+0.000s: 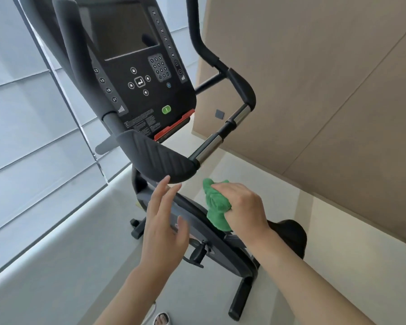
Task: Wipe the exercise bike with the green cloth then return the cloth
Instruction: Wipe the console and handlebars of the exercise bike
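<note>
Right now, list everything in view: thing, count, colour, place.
exercise bike: one, black, centre, standing on the floor
console: one, black with dark screen, top centre
start button: one, green, low on the console
handlebar: one, black and chrome, right of the console
saddle: one, black, behind the right wrist
green cloth: one, bunched in the right hand
wall panels: tan, right
left hand: open, fingers spread, over the frame
right hand: grips the cloth

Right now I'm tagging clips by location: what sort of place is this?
Probably a gym or home workout room: an exercise bike with a button console stands beside window blinds.
</note>
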Motion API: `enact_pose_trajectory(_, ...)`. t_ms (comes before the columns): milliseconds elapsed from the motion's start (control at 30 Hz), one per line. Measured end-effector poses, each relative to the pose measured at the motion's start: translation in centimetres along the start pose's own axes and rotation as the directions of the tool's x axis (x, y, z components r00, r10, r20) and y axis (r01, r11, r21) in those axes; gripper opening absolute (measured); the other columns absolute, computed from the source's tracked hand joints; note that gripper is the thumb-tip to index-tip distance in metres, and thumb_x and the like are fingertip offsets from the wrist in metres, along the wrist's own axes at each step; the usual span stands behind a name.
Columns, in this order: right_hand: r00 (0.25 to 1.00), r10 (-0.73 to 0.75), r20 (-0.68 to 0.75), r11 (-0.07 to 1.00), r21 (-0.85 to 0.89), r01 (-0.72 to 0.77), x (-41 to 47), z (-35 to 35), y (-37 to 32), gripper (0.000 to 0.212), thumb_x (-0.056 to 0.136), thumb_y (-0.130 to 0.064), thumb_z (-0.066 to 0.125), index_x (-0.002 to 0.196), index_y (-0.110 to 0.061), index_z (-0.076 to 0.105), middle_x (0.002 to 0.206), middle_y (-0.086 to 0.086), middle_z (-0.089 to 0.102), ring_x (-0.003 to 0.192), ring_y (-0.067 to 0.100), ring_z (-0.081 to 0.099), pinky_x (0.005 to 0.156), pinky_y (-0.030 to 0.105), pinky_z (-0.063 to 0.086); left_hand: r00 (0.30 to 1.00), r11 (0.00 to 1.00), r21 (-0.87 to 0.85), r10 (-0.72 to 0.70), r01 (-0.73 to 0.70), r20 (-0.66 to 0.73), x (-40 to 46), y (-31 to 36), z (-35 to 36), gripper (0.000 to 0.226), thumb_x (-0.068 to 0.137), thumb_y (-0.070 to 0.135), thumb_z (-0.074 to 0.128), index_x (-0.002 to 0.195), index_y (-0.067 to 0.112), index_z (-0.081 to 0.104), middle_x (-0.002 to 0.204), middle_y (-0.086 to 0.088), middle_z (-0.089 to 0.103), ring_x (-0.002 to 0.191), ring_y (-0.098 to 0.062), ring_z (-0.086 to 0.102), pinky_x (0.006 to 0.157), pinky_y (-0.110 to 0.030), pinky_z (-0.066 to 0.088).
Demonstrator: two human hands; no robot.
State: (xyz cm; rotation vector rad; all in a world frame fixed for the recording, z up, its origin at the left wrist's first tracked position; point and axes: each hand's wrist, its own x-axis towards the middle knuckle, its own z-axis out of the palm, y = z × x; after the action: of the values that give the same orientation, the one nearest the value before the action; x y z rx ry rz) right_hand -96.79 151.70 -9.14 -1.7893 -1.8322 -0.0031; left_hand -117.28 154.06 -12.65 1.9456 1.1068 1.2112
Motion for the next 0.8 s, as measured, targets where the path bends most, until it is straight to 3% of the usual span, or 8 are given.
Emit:
enact_pose_trajectory(67,0.996,0.090,-0.008,0.994,0.066,-0.090,-2.9,-1.0,1.2,0.052,0.071,0.005,0.060,0.118,-0.009,0.080,0.104,0.006,0.080,0.093,0.034,0.074,0.076,0.047,0.064,0.995,0.999,-0.015,0.042,-0.041,0.086,-0.7,0.9,0.9,0.064,0.088,-0.005,0.061,0.140,0.030,0.055,0.152,0.014,0.047,0.139,-0.010,0.050,0.099,-0.020,0.051)
enact_pose_trajectory(167,0.974,0.227,0.012,0.958,0.179,-0.226,-7.1,-3.0,3.2,0.055,0.075,0.006,0.064,0.124,-0.015,0.078,0.115,0.000,0.079,0.103,0.023,0.072,0.089,0.041,0.061,0.959,0.998,-0.006,0.063,-0.064,0.277,-2.0,2.6,3.4,0.064,0.090,0.001,0.069,0.140,0.038,0.055,0.143,0.021,0.050,0.129,-0.003,0.053,0.094,-0.006,0.045)
enact_pose_trajectory(233,0.956,0.289,0.057,0.922,0.254,-0.294,-10.2,-4.7,4.8,0.062,0.075,0.015,0.067,0.127,-0.017,0.077,0.120,-0.004,0.077,0.110,0.016,0.071,0.096,0.040,0.059,0.923,0.998,-0.001,0.054,-0.058,0.380,-2.8,4.3,5.6,0.068,0.091,0.012,0.073,0.145,0.044,0.048,0.146,0.027,0.044,0.134,-0.004,0.051,0.103,-0.016,0.046)
enact_pose_trajectory(300,0.936,0.334,0.111,0.866,0.357,-0.351,-13.4,-6.8,6.6,0.057,0.080,0.011,0.073,0.128,-0.018,0.076,0.120,-0.006,0.077,0.111,0.010,0.071,0.096,0.036,0.058,0.882,0.998,-0.017,0.066,-0.065,0.467,-3.9,6.4,8.3,0.071,0.091,0.020,0.076,0.149,0.047,0.043,0.147,0.030,0.042,0.134,-0.007,0.053,0.108,-0.032,0.049)
enact_pose_trajectory(433,0.908,0.387,0.160,0.790,0.451,-0.416,-20.3,-11.7,10.0,0.050,0.083,0.000,0.078,0.128,-0.023,0.075,0.117,-0.013,0.076,0.109,-0.002,0.069,0.091,0.017,0.055,0.794,0.994,-0.041,0.108,-0.105,0.598,-7.1,11.8,14.9,0.065,0.092,0.021,0.078,0.148,0.040,0.050,0.145,0.028,0.047,0.136,0.001,0.047,0.111,-0.033,0.049)
enact_pose_trajectory(567,0.866,0.480,0.142,0.751,0.444,-0.489,-27.7,-16.3,14.0,0.045,0.080,-0.003,0.073,0.116,-0.029,0.069,0.110,-0.015,0.072,0.102,0.007,0.069,0.086,0.029,0.057,0.687,0.985,-0.073,0.160,-0.154,0.709,-11.0,17.2,21.9,0.050,0.092,0.010,0.074,0.136,0.031,0.064,0.129,0.021,0.062,0.121,-0.006,0.058,0.103,-0.039,0.051)
enact_pose_trajectory(700,0.827,0.559,0.067,0.735,0.423,-0.531,-34.6,-20.7,17.5,0.041,0.081,0.000,0.072,0.103,-0.032,0.061,0.101,-0.014,0.065,0.092,0.011,0.065,0.078,0.035,0.056,0.620,0.973,-0.085,0.204,-0.215,0.758,-14.6,21.8,27.8,0.033,0.092,0.010,0.072,0.119,0.029,0.072,0.104,0.022,0.066,0.097,-0.004,0.063,0.085,-0.034,0.055)
enact_pose_trajectory(800,0.799,0.602,-0.009,0.724,0.428,-0.541,-39.0,-23.9,19.8,0.036,0.081,-0.002,0.076,0.103,-0.029,0.063,0.102,-0.014,0.063,0.095,0.012,0.064,0.081,0.035,0.055,0.596,0.958,-0.123,0.259,-0.260,0.760,-17.2,25.3,31.4,0.018,0.093,0.014,0.075,0.106,0.027,0.073,0.090,0.024,0.062,0.084,-0.002,0.060,0.072,-0.025,0.047)
